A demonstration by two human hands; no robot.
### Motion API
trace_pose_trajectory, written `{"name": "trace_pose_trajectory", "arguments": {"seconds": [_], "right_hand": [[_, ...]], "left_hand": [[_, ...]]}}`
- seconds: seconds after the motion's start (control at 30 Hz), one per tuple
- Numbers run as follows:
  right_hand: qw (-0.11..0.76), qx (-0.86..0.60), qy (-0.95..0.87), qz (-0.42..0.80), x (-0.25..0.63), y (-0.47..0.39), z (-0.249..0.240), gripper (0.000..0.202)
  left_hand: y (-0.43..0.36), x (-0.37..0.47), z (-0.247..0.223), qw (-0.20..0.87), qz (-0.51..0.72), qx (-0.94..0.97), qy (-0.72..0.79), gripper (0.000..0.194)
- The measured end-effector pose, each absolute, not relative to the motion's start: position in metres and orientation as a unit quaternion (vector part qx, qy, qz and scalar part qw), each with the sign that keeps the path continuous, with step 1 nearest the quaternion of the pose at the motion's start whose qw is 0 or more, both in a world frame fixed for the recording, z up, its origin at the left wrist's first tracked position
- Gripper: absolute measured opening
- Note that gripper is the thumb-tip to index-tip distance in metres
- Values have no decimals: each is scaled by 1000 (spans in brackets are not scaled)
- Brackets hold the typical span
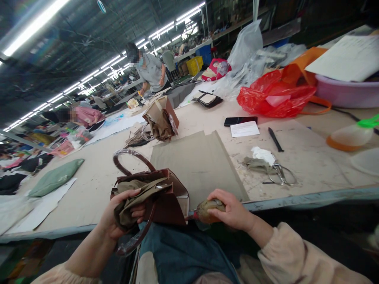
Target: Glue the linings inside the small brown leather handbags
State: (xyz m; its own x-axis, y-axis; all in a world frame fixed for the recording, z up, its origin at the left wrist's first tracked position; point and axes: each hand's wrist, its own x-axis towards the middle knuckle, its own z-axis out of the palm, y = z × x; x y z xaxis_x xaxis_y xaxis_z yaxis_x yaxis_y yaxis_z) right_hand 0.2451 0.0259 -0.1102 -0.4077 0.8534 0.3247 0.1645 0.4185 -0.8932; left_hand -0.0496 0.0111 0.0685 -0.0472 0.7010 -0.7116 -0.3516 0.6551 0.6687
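Brown handbag (167,211) is being held tilted at the front edge of the worktable (97,177), partly over the lap. Its olive lining (128,215) is being pulled out over the bag's left side by the left hand (115,211); cloth is being pinched in a bunch, thumb on top, fingers curled in. One handle (121,159) is being wrapped by clear film and is standing up behind the bag; the other is hanging down in front.

Just right of the bag, a squeeze bottle (204,213) is being gripped by the right hand (229,209), fingers closed round the body. Its red-tipped end is being pointed at the bag's right edge; whether contact is being made cannot be told.

Directly behind the bag, a grey-olive sheet (198,157) is being laid flat. Beyond that sheet, further from the bag, a second bag (168,114) is being left standing with brown cloth bulging out.

Right of the bag, well apart: scissors (280,175) are lying beside an olive scrap (257,165) and a white crumpled piece (264,155). Further behind these, a black stick-like tool (275,139) is lying, then a phone (240,120), partly being covered by a white slip (244,129).

Far right of the bag, a red plastic bag (272,96) is resting near a purple basin (348,92).

Left of the bag, a green packet (57,177) is lying. Far behind the bag, a co-worker in grey (151,75) is standing.
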Motion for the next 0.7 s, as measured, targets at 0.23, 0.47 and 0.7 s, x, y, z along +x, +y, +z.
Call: {"name": "trace_pose_trajectory", "arguments": {"seconds": [0.23, 0.47, 0.7], "right_hand": [[444, -351, -727, 389, 247, 30, -108, 14], [461, -333, -745, 350, 246, 32, -112, 14], [482, -327, -752, 309, 247, 33, -117, 14]], "left_hand": [[11, -54, 65, 673, 385, 164, 610, 27], [11, -54, 63, 677, 400, 168, 595, 25], [20, -54, 58, 698, 395, 140, 581, 27]]}}
